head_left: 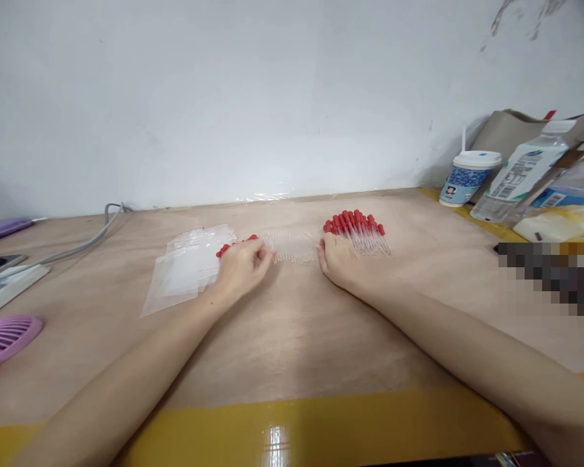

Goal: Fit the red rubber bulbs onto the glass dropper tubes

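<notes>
Midway between my hands, at the centre of my clock dial, a row of clear, thin tubes (294,248) lies side by side on the table (292,344). My left hand (243,264) sits at nine o'clock of them, fingers (265,259) curled in, thumb close to the forefinger, the tips at the row's near-left end. Whether they pinch a tube, I cannot tell. My right hand (339,258) rests at three o'clock, its fingers bent round towards the other end of the row; my own knuckles hide their tips (so whether they grip or merely touch, I cannot say).

Just beyond that hand, at two o'clock, fans a cluster of red-capped tubes (357,227). A few red pieces (222,250) peep out behind my left hand, at nine o'clock, beside the overlapping clear bags (175,280). Further off, towards two o'clock, stand a paper cup (467,180) and a bottle (520,170).
</notes>
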Demonstrator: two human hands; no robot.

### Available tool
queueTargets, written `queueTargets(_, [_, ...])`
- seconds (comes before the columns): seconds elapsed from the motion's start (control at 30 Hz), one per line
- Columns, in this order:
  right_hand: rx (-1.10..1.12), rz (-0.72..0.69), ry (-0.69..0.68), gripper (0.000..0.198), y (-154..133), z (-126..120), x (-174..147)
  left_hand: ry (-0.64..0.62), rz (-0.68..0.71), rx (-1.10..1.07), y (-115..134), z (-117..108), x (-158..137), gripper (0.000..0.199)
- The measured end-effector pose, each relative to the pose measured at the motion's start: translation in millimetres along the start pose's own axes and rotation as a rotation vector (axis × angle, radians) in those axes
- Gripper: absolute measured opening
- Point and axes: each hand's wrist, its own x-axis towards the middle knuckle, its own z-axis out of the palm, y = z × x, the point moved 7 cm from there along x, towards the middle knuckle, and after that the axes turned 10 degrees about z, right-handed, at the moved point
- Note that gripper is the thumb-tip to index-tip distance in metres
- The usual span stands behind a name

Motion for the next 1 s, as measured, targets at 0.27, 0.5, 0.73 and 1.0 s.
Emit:
queueTargets(0.27, [0.227,-0.227,0.126,0.029,18.4,-10.1,-35.2,-0.049,-0.395,0.134,-98.3,-30.7,5.7,0.022])
queueTargets(0.5, [0.235,-0.289,0.181,0.029,14.9,-15.1,-36.5,-0.072,-0.451,0.112,-108.5,-19.4,0.0,0.026])
queueTargets(0.73, [0.25,-0.305,0.153,0.027,13.8,-14.6,-36.6,-0.071,-0.448,0.125,-114.2,-13.5,-2.7,0.025])
queueTargets(1.0, [0.269,-0.292,0.139,0.024,13.7,-17.0,-36.1,0.178,-0.339,0.004,-76.9,-36.1,7.2,0.028])
